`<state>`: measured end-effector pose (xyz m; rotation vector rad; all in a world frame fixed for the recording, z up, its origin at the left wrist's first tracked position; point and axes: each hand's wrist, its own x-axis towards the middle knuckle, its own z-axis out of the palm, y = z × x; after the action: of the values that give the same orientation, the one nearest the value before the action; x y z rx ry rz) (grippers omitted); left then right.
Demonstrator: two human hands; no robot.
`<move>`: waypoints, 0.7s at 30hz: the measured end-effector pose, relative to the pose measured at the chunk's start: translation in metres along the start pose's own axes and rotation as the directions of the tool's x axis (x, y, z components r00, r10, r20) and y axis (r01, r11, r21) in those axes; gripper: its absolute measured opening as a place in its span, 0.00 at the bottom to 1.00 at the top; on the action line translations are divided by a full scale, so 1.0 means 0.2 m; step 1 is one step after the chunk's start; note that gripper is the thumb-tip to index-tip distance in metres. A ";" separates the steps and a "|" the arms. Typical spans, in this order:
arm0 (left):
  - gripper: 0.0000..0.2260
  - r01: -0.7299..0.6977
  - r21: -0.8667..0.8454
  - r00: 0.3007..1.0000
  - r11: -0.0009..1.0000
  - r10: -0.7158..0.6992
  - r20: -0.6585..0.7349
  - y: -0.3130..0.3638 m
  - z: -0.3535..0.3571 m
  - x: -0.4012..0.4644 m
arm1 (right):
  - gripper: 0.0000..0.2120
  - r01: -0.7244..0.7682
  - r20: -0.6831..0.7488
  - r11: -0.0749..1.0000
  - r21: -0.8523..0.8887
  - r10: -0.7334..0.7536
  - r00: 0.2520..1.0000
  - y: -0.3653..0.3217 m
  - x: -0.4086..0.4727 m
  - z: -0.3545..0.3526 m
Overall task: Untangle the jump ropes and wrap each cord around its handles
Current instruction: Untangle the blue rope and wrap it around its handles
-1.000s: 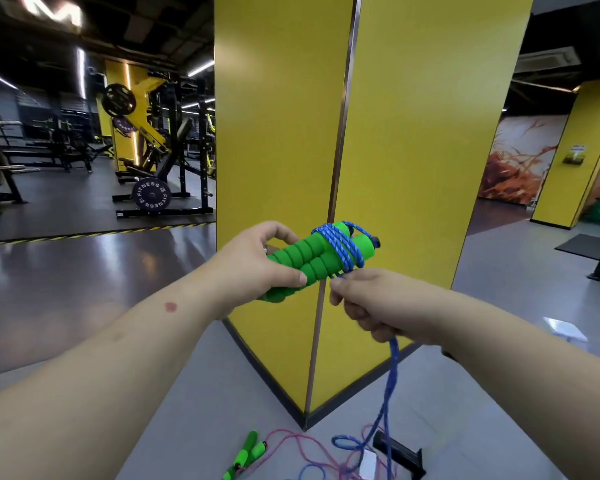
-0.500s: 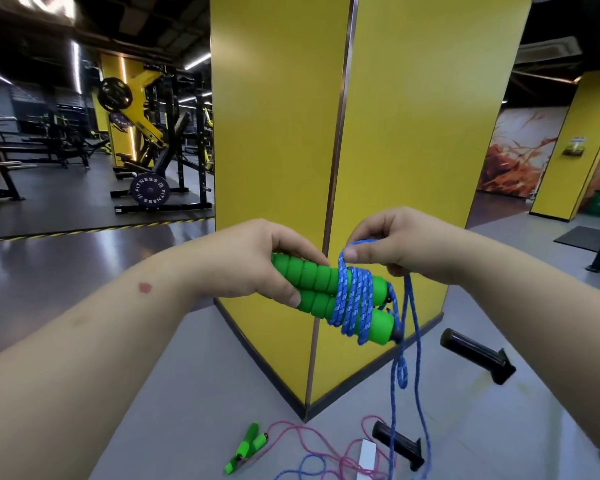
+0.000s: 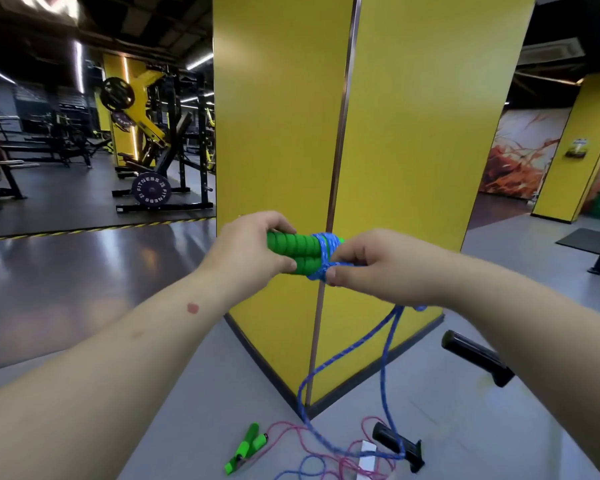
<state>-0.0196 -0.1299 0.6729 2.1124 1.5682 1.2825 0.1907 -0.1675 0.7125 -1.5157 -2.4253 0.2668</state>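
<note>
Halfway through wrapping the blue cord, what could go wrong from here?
The blue cord trails down into the pink cord on the floor, so pulling more in may drag or knot the pink rope. The left hand holds only the far ends of the green handles; the coils near the other end could slip off.

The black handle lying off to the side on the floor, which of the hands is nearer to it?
Right. The right hand pinches the blue cord above the black handle; the left hand grips the green handles, farther away.
</note>
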 end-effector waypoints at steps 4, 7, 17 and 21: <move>0.17 -0.065 -0.032 0.963 0.997 0.071 0.261 0.07 0.01 -0.04 | 0.11 0.048 -0.118 0.996 -0.079 -0.057 0.991 0.04 0.02 -0.13; 0.18 0.059 -0.348 0.914 0.936 0.089 0.395 0.09 -0.05 -0.06 | 0.12 0.052 -0.151 0.975 0.217 -0.020 0.988 0.13 0.03 -0.15; 0.15 0.383 -0.878 0.901 0.289 0.092 0.423 0.03 -0.10 -0.02 | 0.08 -0.130 0.017 0.988 0.077 0.129 0.991 0.18 0.05 0.11; 0.23 0.369 -0.906 0.928 0.206 -0.129 0.349 0.04 -0.02 0.01 | 0.08 -0.123 -0.012 0.991 -0.061 0.122 0.992 0.12 0.06 0.25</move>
<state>-0.0172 -0.1338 0.6822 1.0121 0.5708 1.3030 0.1903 -0.1476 0.6603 -1.6922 -2.3585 0.2108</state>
